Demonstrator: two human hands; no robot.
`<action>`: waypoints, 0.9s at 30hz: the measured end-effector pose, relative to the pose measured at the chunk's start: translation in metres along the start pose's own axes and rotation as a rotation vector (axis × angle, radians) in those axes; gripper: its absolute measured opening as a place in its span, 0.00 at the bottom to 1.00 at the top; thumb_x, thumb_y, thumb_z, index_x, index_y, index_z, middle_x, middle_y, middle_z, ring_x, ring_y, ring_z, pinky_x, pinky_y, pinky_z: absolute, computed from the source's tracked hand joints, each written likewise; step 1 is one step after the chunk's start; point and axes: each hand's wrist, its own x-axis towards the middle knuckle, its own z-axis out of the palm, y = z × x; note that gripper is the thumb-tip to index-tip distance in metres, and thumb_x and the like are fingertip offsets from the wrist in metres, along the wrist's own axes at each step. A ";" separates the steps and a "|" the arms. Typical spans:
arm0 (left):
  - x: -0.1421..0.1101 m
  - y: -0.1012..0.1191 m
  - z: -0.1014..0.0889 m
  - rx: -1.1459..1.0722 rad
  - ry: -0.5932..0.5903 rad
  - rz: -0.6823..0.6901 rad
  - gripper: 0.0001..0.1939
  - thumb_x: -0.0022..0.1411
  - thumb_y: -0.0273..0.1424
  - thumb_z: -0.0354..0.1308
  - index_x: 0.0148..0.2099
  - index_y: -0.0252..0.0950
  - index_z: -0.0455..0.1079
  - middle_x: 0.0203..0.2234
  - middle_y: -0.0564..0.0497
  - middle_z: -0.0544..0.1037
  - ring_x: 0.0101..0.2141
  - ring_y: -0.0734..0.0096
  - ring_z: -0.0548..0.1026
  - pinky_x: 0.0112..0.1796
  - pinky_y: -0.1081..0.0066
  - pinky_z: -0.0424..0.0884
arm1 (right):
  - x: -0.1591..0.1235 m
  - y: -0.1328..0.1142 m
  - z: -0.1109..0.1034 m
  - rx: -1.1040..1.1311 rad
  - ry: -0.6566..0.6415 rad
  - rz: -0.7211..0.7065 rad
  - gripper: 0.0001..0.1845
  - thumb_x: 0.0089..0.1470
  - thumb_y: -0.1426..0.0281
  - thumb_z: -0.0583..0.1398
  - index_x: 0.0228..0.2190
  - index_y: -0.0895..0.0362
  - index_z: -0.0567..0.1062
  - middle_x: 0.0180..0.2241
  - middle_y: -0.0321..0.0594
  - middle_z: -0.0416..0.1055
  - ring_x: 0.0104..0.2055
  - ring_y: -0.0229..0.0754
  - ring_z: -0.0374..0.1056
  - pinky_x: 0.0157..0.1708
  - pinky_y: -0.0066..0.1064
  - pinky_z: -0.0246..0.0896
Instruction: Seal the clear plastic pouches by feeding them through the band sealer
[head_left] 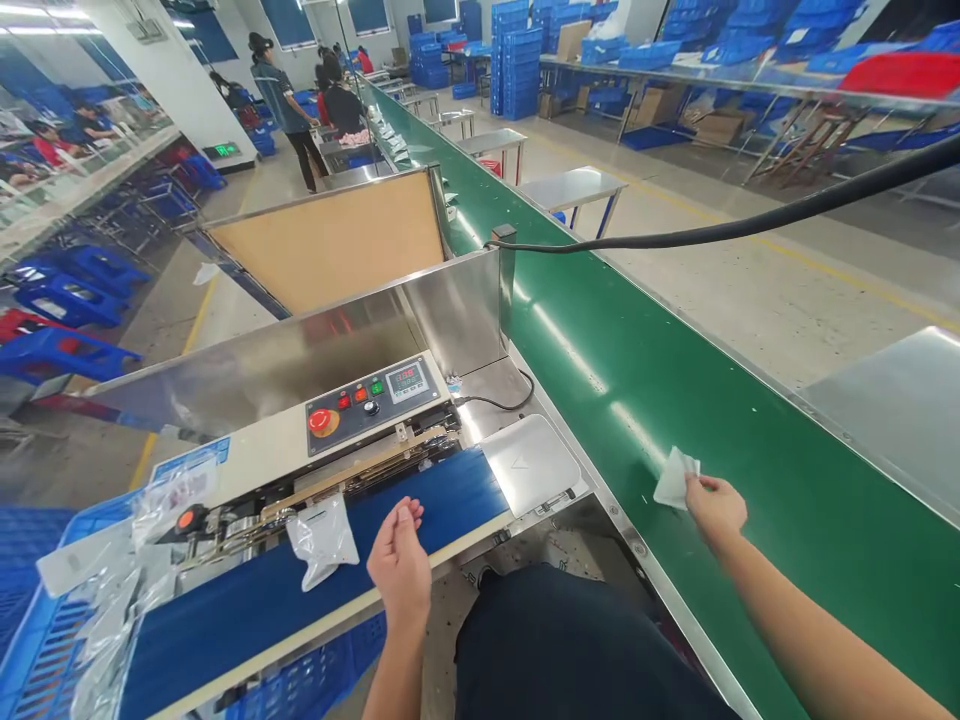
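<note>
My right hand (716, 505) pinches a small white plastic bag (675, 478) by its edge, at the surface of the green conveyor belt (570, 345). Above the near edge of a sealing machine's blue belt (465, 490), my left hand (403, 555) is closed, fingers curled against the thumb, with nothing visible in it. Left of that hand, a filled clear plastic bag (324, 540) hangs from the sealing track (360, 470) over the blue belt. The band sealer (300, 425) has a control panel with a red stop button (322, 422) and a lit display.
Bags pile up at the sealer's left end over a blue crate (45, 640). A metal guard wall (375, 325) stands behind the sealer. A black cable (675, 238) crosses above the green belt. Co-workers, among them a standing person (281, 105), are farther back.
</note>
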 end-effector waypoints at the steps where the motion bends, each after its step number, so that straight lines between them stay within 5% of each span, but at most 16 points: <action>1: -0.006 0.003 0.008 0.017 -0.062 0.016 0.27 0.65 0.53 0.66 0.49 0.33 0.83 0.43 0.39 0.87 0.42 0.54 0.85 0.49 0.53 0.82 | -0.005 -0.014 0.003 0.033 -0.001 -0.001 0.29 0.57 0.47 0.60 0.38 0.62 0.83 0.27 0.58 0.77 0.30 0.60 0.75 0.34 0.51 0.70; 6: -0.041 0.017 0.058 0.131 -0.438 0.153 0.22 0.69 0.48 0.64 0.52 0.37 0.84 0.49 0.38 0.86 0.51 0.48 0.83 0.55 0.52 0.78 | -0.066 -0.110 -0.001 0.531 -0.006 -0.288 0.33 0.53 0.42 0.65 0.42 0.58 0.80 0.44 0.56 0.81 0.36 0.49 0.76 0.40 0.41 0.74; 8: -0.050 0.023 0.081 0.118 -0.540 0.196 0.22 0.69 0.46 0.66 0.56 0.38 0.84 0.55 0.38 0.84 0.55 0.47 0.81 0.58 0.54 0.75 | -0.105 -0.146 -0.007 0.658 -0.189 -0.470 0.31 0.53 0.41 0.67 0.38 0.56 0.80 0.46 0.54 0.81 0.38 0.47 0.75 0.42 0.39 0.74; 11: -0.053 0.029 0.105 0.054 -0.650 0.205 0.23 0.70 0.47 0.64 0.56 0.37 0.83 0.54 0.38 0.84 0.52 0.49 0.81 0.55 0.59 0.75 | -0.160 -0.182 -0.011 0.672 -0.612 -0.570 0.30 0.53 0.41 0.70 0.36 0.56 0.81 0.36 0.47 0.81 0.32 0.44 0.73 0.35 0.35 0.72; 14: -0.047 0.030 0.110 0.054 -0.624 0.156 0.24 0.72 0.51 0.59 0.48 0.35 0.84 0.39 0.42 0.86 0.40 0.56 0.79 0.43 0.66 0.74 | -0.190 -0.194 -0.009 0.760 -0.911 -0.472 0.35 0.53 0.41 0.70 0.47 0.56 0.81 0.30 0.42 0.78 0.29 0.43 0.72 0.30 0.35 0.70; 16: -0.042 0.025 0.104 0.057 -0.587 0.117 0.26 0.73 0.52 0.57 0.44 0.34 0.84 0.34 0.44 0.84 0.35 0.60 0.76 0.38 0.68 0.70 | -0.196 -0.195 -0.006 0.799 -1.000 -0.389 0.39 0.52 0.40 0.70 0.54 0.56 0.78 0.33 0.42 0.79 0.28 0.43 0.71 0.30 0.35 0.71; 18: -0.037 0.016 0.096 0.050 -0.601 0.095 0.26 0.73 0.52 0.57 0.43 0.34 0.84 0.32 0.46 0.82 0.33 0.62 0.74 0.36 0.69 0.68 | -0.193 -0.195 0.000 0.697 -1.055 -0.370 0.39 0.51 0.40 0.70 0.50 0.57 0.80 0.30 0.40 0.77 0.26 0.41 0.69 0.27 0.34 0.67; 22: -0.025 -0.006 0.094 0.021 -0.541 -0.092 0.25 0.65 0.53 0.64 0.32 0.35 0.81 0.23 0.50 0.76 0.28 0.65 0.71 0.32 0.70 0.65 | -0.176 -0.201 0.019 0.449 -0.983 -0.429 0.30 0.50 0.41 0.67 0.33 0.56 0.83 0.20 0.36 0.71 0.23 0.41 0.64 0.24 0.32 0.59; 27: 0.005 -0.022 0.113 -0.059 -0.401 -0.348 0.25 0.56 0.53 0.69 0.25 0.35 0.78 0.17 0.52 0.72 0.23 0.66 0.71 0.29 0.69 0.67 | -0.165 -0.224 0.053 0.382 -0.873 -0.290 0.22 0.45 0.49 0.67 0.27 0.56 0.81 0.18 0.36 0.70 0.22 0.40 0.63 0.23 0.31 0.55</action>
